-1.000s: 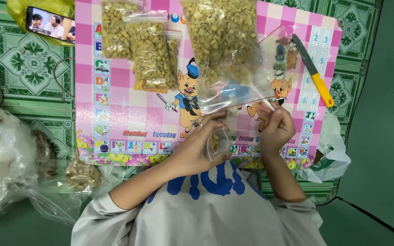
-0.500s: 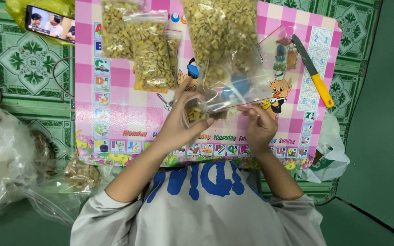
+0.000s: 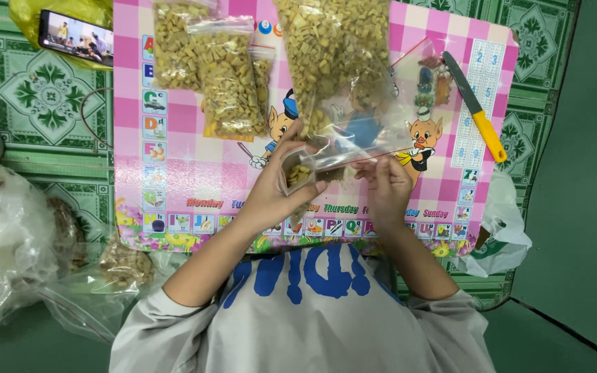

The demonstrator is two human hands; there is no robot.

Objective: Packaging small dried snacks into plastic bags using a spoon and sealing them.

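The clear zip bag [image 3: 354, 135] is held up between both hands, just over the pink picture mat [image 3: 195, 179]. The left hand [image 3: 281, 183] is curled around the bag's left end, thumb on the near side and fingers behind, so the opening sits right in its grip (you can see small yellow-brown pieces [image 3: 300, 174] inside, against the palm). The right hand [image 3: 386, 183] is just to the right of it, with its fingertips pinched shut on the bag's top strip. The rest of the bag spreads away from the hands, up and to the right, and it is see-through, so the cartoon pig [image 3: 423, 138] on the mat shows through it. Beyond the left hand, farther up the mat, lie full bags of yellow-brown pieces [image 3: 222, 76], and a much bigger one [image 3: 333, 48] lies beyond both hands. Well off to the right of the right hand lies a knife with a yellow handle [image 3: 475, 107]. Far to the upper left of the left hand, a phone [image 3: 76, 38] lies on something yellow.
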